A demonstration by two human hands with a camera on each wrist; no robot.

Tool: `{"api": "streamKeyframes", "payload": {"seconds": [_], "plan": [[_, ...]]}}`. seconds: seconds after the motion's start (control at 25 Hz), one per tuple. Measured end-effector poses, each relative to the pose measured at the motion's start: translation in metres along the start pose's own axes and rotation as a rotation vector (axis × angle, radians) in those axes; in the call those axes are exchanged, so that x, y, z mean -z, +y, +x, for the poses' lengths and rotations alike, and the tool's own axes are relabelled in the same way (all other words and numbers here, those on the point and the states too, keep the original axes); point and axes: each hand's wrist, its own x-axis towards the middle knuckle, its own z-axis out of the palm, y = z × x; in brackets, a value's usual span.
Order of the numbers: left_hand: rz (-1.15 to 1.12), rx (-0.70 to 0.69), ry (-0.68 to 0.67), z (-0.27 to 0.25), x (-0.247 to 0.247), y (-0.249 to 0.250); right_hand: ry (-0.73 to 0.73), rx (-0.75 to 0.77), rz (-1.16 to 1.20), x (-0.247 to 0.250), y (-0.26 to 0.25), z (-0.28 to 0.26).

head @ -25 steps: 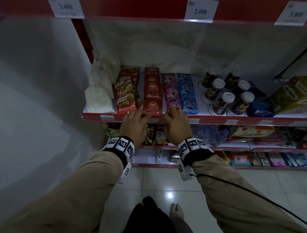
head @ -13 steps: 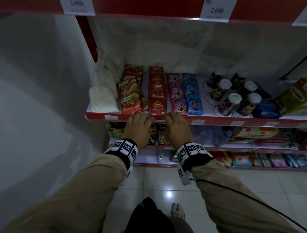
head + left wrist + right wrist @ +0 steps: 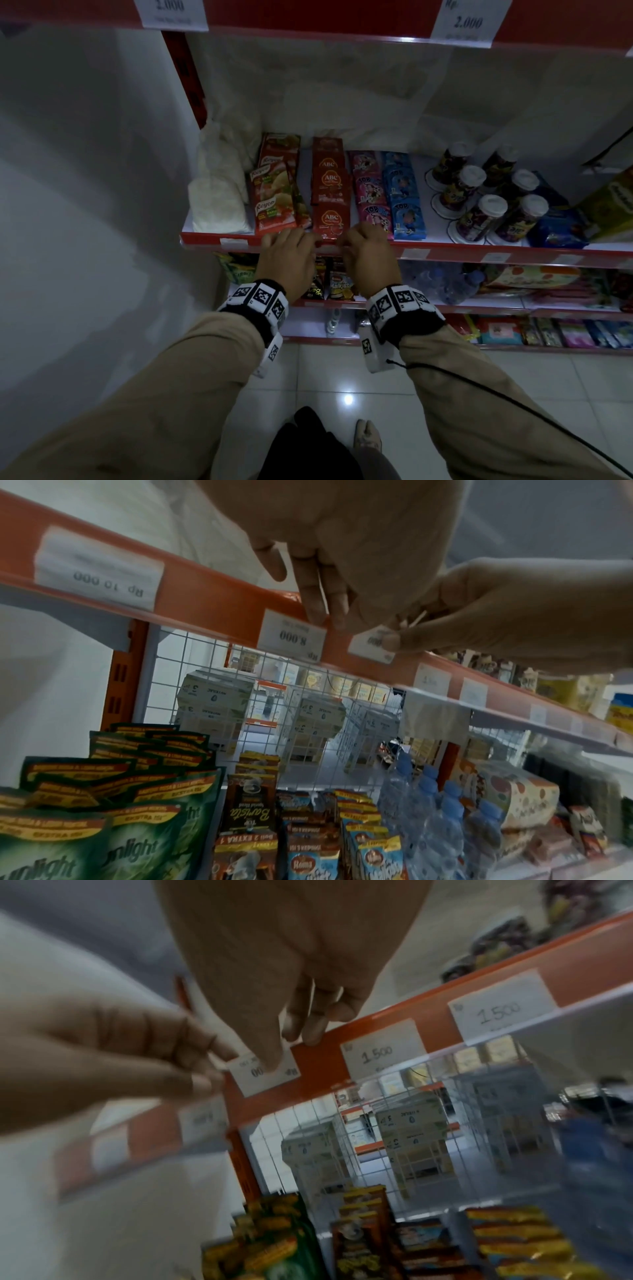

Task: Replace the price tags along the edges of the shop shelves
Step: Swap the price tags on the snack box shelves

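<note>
A small white price tag (image 3: 366, 646) (image 3: 274, 1083) sits in the red price rail (image 3: 445, 255) of the middle shelf, in front of the red ABC sachets (image 3: 331, 219). My right hand (image 3: 368, 255) (image 3: 291, 1047) pinches it, thumb on its face and fingers over the rail's top. Just left of it, my left hand (image 3: 287, 255) (image 3: 325, 616) has its fingers curled over the rail, with fingertips (image 3: 222, 1051) at the tag's left corner. Another tag reading 8.000 (image 3: 291, 639) sits to the left. In the head view both hands hide the held tag.
Further tags (image 3: 382, 1047) line the rail to the right. Sachets, white bags (image 3: 219, 202) and lidded cups (image 3: 479, 212) fill the shelf above the rail. Snack packs and water bottles (image 3: 441, 829) stand below. A white wall (image 3: 85, 205) closes the left side, and an upper shelf edge (image 3: 308, 20) hangs overhead.
Both hands stay at the same spot on the rail in front of the ABC sachets. Only the head view has drifted a little.
</note>
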Motion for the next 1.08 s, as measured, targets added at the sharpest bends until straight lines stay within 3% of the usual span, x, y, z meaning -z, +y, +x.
{"api": "streamKeyframes", "payload": {"seconds": [0.2, 0.4, 0.48, 0.68, 0.76, 0.92, 1.08], "plan": [[-0.187, 0.102, 0.028, 0.004, -0.003, 0.0, 0.122, -0.309, 0.598, 0.002, -0.003, 0.006], [-0.262, 0.194, -0.007, 0.007, -0.006, -0.001, 0.057, -0.383, 0.851, -0.008, -0.011, 0.003], [-0.259, 0.198, -0.017, 0.007, -0.005, -0.001, 0.048, -0.355, 0.795, -0.012, -0.011, -0.001], [-0.125, 0.089, -0.025, 0.005, -0.003, -0.003, 0.115, -0.067, 0.447, -0.007, -0.012, -0.002], [-0.161, 0.105, -0.032, 0.005, -0.003, -0.005, 0.117, -0.067, 0.442, -0.004, -0.012, 0.002], [-0.299, 0.143, -0.004, 0.006, -0.005, -0.006, 0.094, -0.232, 0.547, 0.004, -0.009, -0.004], [-0.191, 0.087, -0.009, 0.005, -0.003, -0.006, 0.032, -0.005, 0.168, 0.009, -0.008, -0.008]]}}
